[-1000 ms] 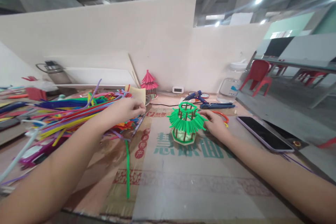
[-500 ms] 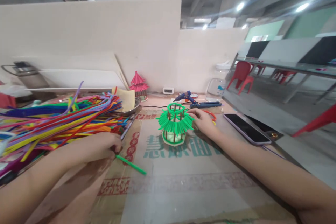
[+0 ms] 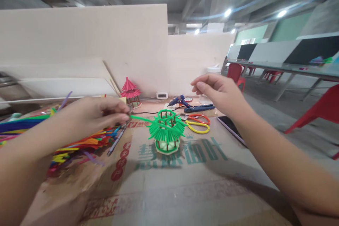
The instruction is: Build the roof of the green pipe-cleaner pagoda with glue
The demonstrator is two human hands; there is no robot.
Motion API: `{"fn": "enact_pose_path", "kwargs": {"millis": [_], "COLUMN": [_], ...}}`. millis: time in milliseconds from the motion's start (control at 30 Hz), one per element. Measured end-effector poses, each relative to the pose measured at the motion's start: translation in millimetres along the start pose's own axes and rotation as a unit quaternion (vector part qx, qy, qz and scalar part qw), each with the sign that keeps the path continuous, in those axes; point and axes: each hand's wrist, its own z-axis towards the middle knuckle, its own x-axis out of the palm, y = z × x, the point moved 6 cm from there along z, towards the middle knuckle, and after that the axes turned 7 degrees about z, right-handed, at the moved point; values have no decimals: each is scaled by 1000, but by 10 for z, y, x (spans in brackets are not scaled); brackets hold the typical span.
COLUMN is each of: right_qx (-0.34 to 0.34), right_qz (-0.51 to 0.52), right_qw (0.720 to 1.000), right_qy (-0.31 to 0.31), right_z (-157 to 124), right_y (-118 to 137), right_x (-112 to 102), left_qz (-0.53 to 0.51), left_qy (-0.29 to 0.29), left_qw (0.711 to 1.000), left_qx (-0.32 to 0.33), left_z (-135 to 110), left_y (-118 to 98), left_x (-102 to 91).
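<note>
My left hand (image 3: pixel 97 114) is raised above the table and pinches one end of a green pipe cleaner (image 3: pixel 141 118), which points right toward a small green pagoda model (image 3: pixel 166 130) made of pipe cleaners and brown sticks. The model stands on a printed cardboard sheet (image 3: pixel 185 176). My right hand (image 3: pixel 221 93) hovers in the air above and to the right of the model, fingers loosely curled and holding nothing.
A heap of coloured pipe cleaners (image 3: pixel 66 141) lies at the left. Behind the model are a red pagoda model (image 3: pixel 129 90), a blue glue gun (image 3: pixel 181 100), yellow-and-orange scissors (image 3: pixel 198 123) and a phone (image 3: pixel 230 127). Red chairs (image 3: pixel 323 109) stand at the right.
My left hand picked the green pipe cleaner up off the cardboard and lifted it toward the model. My right hand left the model's side and rose into the air.
</note>
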Motion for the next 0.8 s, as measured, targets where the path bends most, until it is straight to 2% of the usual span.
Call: {"fn": "enact_pose_path", "kwargs": {"millis": [67, 133, 200, 267, 367, 467, 567, 633, 733, 800], "right_qx": [-45, -95, -122, -124, -130, -128, -93, -70, -52, -56], "right_qz": [-93, -199, -285, -334, -319, -279, -293, -304, -311, -308], "right_qw": [994, 972, 944, 927, 933, 944, 946, 946, 945, 946], "right_qy": [42, 80, 109, 114, 109, 118, 104, 91, 85, 83], "right_z": [-32, -110, -182, -206, -174, -128, -97, -88, -79, -70], "right_y": [422, 713, 807, 744, 556, 397, 313, 302, 315, 323], "right_x": [89, 246, 423, 554, 648, 631, 496, 394, 309, 302], "left_qz": [-5, -42, -81, -103, -137, -100, -38, -23, -28, -55], "left_qy": [9, -26, -66, -80, -112, -119, -96, -76, -36, -8], "left_qw": [1000, 998, 993, 989, 982, 986, 993, 994, 994, 994], "left_qx": [9, 29, 54, 62, 71, 60, 50, 70, 101, 98], "left_z": [163, 299, 390, 439, 440, 412, 382, 360, 331, 324], "left_y": [-254, -493, -671, -753, -733, -617, -497, -452, -399, -352], "left_x": [40, 80, 140, 235, 325, 389, 450, 481, 504, 496]}}
